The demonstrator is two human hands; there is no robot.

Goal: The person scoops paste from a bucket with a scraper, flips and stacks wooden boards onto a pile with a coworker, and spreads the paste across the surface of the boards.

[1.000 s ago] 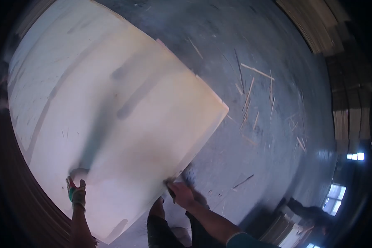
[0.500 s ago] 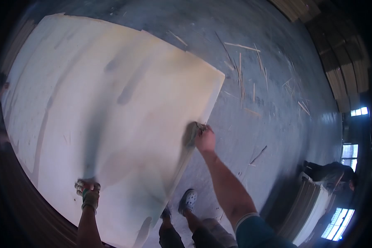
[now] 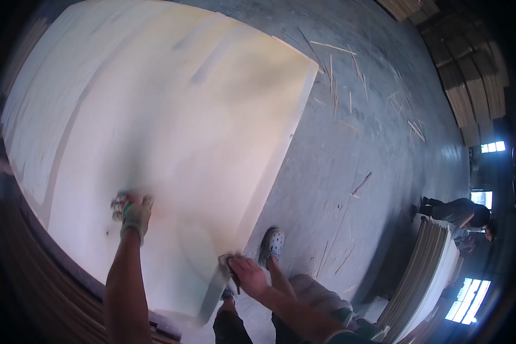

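Note:
A large pale wooden sheet (image 3: 172,143) with grey streaks fills the left and middle of the view. My left hand (image 3: 135,215), in a light glove with green on it, rests on the sheet's surface, fingers apart and seemingly holding nothing. Near the sheet's close right corner, my right hand (image 3: 249,274) is closed around a small dark flat tool (image 3: 233,268), which lies against the edge. Its exact kind is hidden by the fingers and blur.
Thin wood strips (image 3: 334,86) litter the grey floor (image 3: 304,172). A person (image 3: 458,213) bends beside a stack of sheets (image 3: 421,275) at the right. More stacked boards (image 3: 470,92) stand at the upper right. My shoe (image 3: 274,242) is beside the sheet's edge.
My right hand has slid along the sheet's edge toward my body with the tool. My left hand has shifted slightly up the view, and the view itself has moved.

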